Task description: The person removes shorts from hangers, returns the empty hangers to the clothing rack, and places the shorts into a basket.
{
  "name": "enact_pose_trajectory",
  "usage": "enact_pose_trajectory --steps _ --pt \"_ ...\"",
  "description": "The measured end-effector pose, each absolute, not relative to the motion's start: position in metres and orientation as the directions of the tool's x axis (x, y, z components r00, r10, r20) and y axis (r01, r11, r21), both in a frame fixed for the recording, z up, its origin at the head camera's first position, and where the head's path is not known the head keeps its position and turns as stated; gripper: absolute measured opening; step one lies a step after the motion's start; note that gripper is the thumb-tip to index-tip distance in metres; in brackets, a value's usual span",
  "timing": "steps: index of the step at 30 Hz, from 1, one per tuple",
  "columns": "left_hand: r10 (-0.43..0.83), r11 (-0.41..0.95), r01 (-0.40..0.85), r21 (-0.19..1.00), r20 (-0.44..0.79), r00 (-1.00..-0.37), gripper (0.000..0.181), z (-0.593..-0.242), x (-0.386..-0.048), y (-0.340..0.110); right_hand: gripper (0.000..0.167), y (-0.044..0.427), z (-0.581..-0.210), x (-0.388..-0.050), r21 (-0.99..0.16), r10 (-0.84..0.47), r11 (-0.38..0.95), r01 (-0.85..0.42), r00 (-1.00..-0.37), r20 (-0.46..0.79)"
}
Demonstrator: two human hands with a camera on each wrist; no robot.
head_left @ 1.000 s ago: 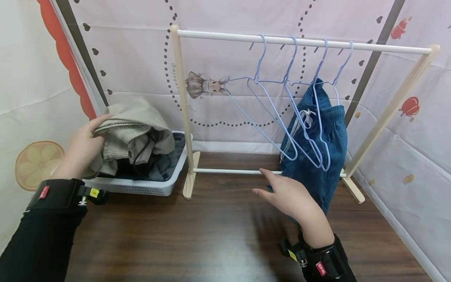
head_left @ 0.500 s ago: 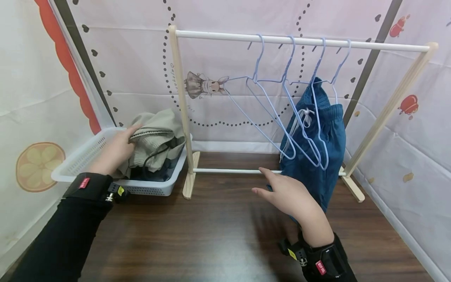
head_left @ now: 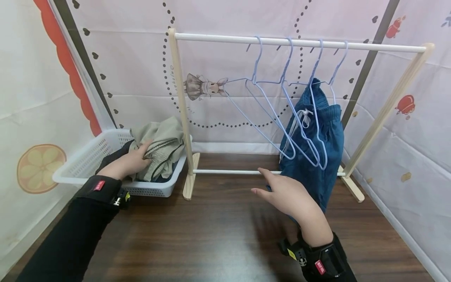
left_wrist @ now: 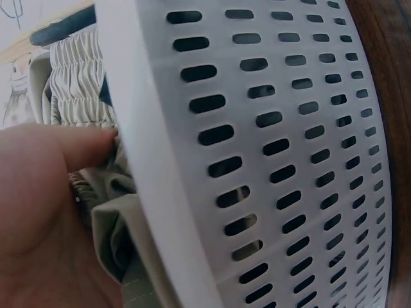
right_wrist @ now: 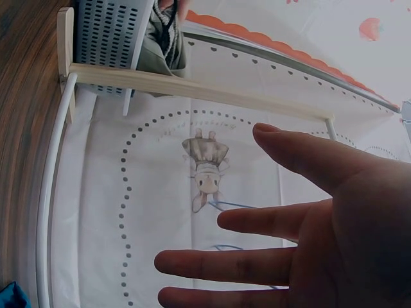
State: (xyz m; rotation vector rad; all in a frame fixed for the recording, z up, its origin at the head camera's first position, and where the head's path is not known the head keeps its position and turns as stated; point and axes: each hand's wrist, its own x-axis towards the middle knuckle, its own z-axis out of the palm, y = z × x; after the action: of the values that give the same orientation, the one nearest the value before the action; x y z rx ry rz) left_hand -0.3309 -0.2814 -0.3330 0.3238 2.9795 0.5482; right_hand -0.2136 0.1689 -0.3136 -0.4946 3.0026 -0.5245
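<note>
In the head view my left hand [head_left: 130, 161] is at the white basket [head_left: 75, 166], holding beige drawstring pants [head_left: 163, 143] bunched over its right part. The left wrist view shows my thumb against the gathered elastic waistband [left_wrist: 76, 77]; the other fingers are mostly hidden. Dark clothing [head_left: 114, 156] lies beneath the pants. My right hand [head_left: 290, 194] hovers with fingers spread, holding nothing, in front of the rack's lower bar [head_left: 229, 172]. Just behind it, blue drawstring shorts [head_left: 329, 137] hang from the rack among several blue hangers [head_left: 255, 80].
The wooden rack's left post [head_left: 181, 94] stands close beside the basket. Its white top bar [head_left: 218, 38] carries the hangers. Brown wood-grain tabletop [head_left: 211, 235] spreads in front, and printed cloth walls [head_left: 225, 113] enclose the back and sides.
My left hand has moved right and down with the beige pants, which now sit lower in the basket. Its left part and dark clothing have come into sight. My right hand stays still.
</note>
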Motion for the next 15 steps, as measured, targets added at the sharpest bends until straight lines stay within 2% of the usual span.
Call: enact_pose_trajectory --steps 8,15 --pt "0.255 0.900 0.148 0.409 -0.220 -0.942 0.080 -0.344 -0.327 -0.287 0.073 0.169 -0.314 -0.213 -0.338 -0.325 0.889 -0.308 -0.946 0.006" --pt "0.227 0.932 0.114 0.343 -0.308 -0.924 0.076 -0.350 -0.326 -0.290 0.073 0.168 -0.315 -0.214 -0.335 -0.325 0.890 -0.310 -0.946 0.011"
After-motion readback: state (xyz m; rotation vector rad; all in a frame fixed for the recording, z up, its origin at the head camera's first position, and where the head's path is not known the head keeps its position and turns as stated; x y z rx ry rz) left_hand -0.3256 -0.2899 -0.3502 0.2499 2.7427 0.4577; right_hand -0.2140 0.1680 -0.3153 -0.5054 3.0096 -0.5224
